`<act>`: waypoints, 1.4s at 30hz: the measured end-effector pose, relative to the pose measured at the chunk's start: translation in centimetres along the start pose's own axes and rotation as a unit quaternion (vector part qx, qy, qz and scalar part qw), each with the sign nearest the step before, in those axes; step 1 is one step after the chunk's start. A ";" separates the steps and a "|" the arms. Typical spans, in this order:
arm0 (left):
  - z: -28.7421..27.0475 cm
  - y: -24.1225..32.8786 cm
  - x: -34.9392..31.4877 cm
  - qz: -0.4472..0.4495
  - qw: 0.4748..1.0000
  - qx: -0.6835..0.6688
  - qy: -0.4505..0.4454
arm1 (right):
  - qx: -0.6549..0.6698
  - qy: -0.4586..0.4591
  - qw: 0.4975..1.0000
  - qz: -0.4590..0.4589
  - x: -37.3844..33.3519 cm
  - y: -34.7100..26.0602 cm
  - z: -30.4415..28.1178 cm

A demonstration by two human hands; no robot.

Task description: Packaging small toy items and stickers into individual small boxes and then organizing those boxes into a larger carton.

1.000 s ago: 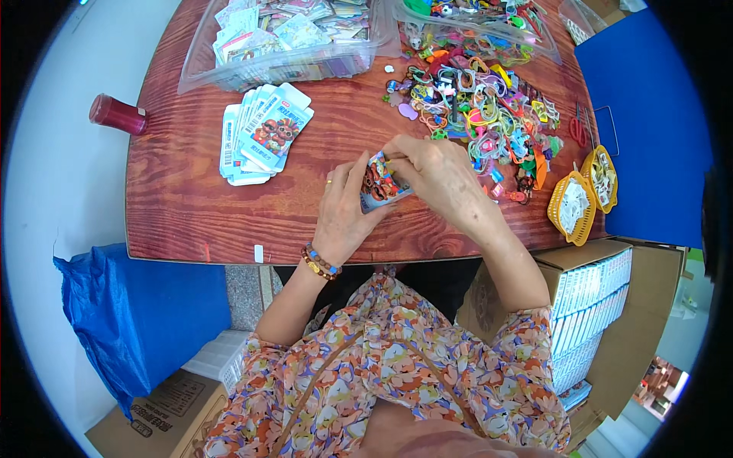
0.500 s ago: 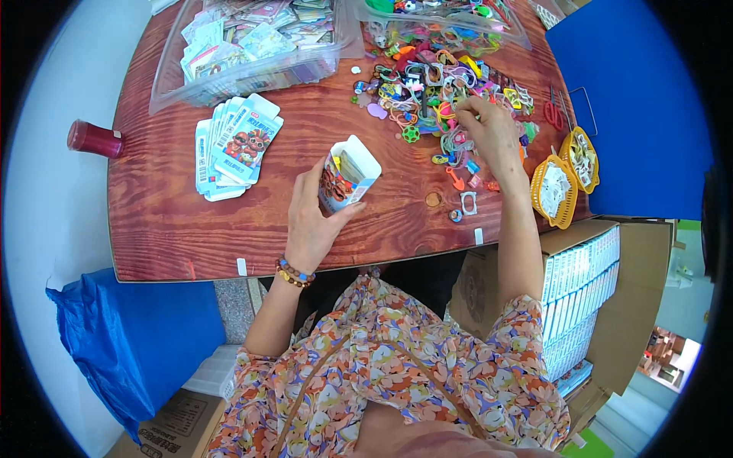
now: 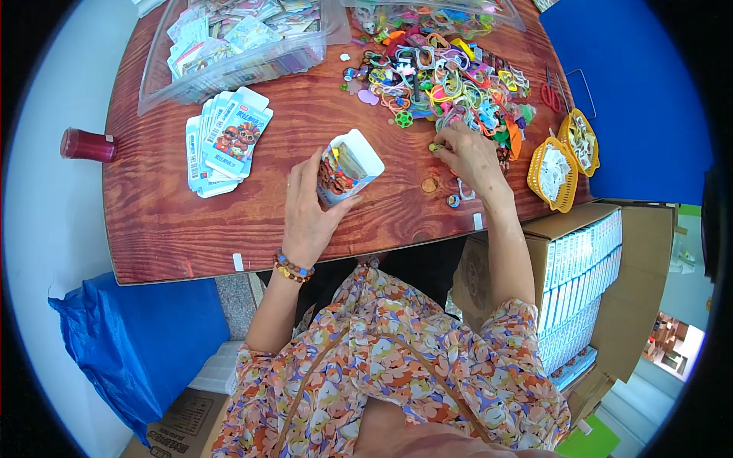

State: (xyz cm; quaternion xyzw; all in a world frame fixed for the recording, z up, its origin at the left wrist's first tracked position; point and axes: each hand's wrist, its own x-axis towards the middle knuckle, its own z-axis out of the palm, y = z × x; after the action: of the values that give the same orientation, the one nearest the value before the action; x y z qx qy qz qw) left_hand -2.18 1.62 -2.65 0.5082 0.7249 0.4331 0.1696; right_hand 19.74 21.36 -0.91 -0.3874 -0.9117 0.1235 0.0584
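Observation:
My left hand [image 3: 307, 210] grips a small printed carton [image 3: 333, 181], blue and white with cartoon figures, held upright with its top flap standing up. Inside its mouth are a flat, pale packet [image 3: 353, 162] and a bit of yellow. At the near edge of the heap of small plastic trinkets [image 3: 450, 85], my right hand [image 3: 472, 159] has its fingers pinched together low over the table. A small yellowish piece [image 3: 435, 146] shows at the fingertips; whether they grip it or something else is hidden. A little round trinket [image 3: 453, 201] lies just below that hand.
Flat cartons [image 3: 229, 145] lie stacked at left, near a dark red roll [image 3: 88, 144]. Clear bins of cards [image 3: 237, 80] and trinkets [image 3: 489, 11] stand behind. At right are yellow baskets [image 3: 540, 183], red-handled scissors [image 3: 548, 96] and a box [image 3: 641, 290] of packed cartons.
My right hand has come down from the middle of the trinket heap to its near edge. My left hand still holds the carton, in nearly the same place.

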 end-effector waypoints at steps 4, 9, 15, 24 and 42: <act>0.4 0.0 -0.2 0.001 1.000 0.006 -0.005 | 0.020 0.047 0.998 -0.025 -0.4 -0.4 -0.3; 0.6 0.0 -0.1 0.028 0.999 0.022 -0.025 | 0.306 0.022 0.949 0.069 0.0 -2.5 -1.9; 0.8 -0.1 0.0 0.056 0.997 0.037 -0.026 | 0.305 0.005 0.940 -0.151 0.1 -7.9 -4.8; 0.8 0.1 0.1 0.077 0.997 0.032 -0.007 | 0.091 -0.047 0.965 -0.241 1.4 -10.2 -4.1; 0.8 -0.4 -0.3 -0.005 0.998 -0.052 -0.018 | 0.008 0.214 0.976 -0.050 4.0 0.3 -12.0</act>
State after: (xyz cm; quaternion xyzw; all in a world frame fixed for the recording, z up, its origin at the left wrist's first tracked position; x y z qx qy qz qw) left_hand -1.76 1.66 -3.44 0.5029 0.7009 0.4597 0.2111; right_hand 19.59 26.60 10.62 -0.3587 -0.8952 0.0423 0.2612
